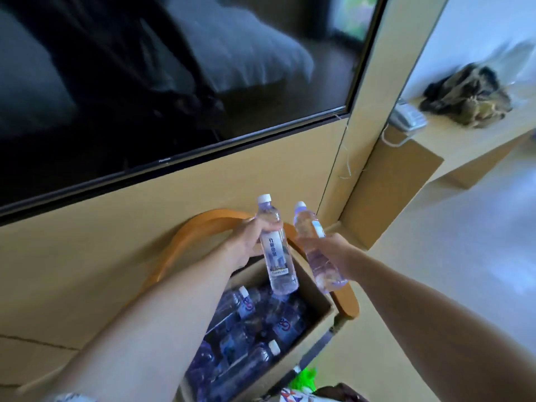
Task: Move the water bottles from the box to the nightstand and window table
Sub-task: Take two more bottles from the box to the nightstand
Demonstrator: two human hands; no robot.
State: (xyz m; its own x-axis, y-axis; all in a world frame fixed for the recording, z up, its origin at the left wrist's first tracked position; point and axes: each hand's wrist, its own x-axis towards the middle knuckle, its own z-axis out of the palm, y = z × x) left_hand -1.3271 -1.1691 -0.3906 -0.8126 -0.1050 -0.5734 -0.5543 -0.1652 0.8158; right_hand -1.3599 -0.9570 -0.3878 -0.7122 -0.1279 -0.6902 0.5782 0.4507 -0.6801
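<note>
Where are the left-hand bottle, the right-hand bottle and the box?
Left-hand bottle (pixel 277 253): head view, on its label.
Right-hand bottle (pixel 322 268): head view, lower clear body.
Box (pixel 314 324): head view, right cardboard wall.

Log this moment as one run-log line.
left hand: holds labelled bottle | right hand: holds second bottle | both above box | more bottles inside

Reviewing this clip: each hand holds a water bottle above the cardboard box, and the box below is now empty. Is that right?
Not quite. The head view shows the left hand and right hand each holding a water bottle above the cardboard box, but the box is not empty: more bottles lie inside.
</note>
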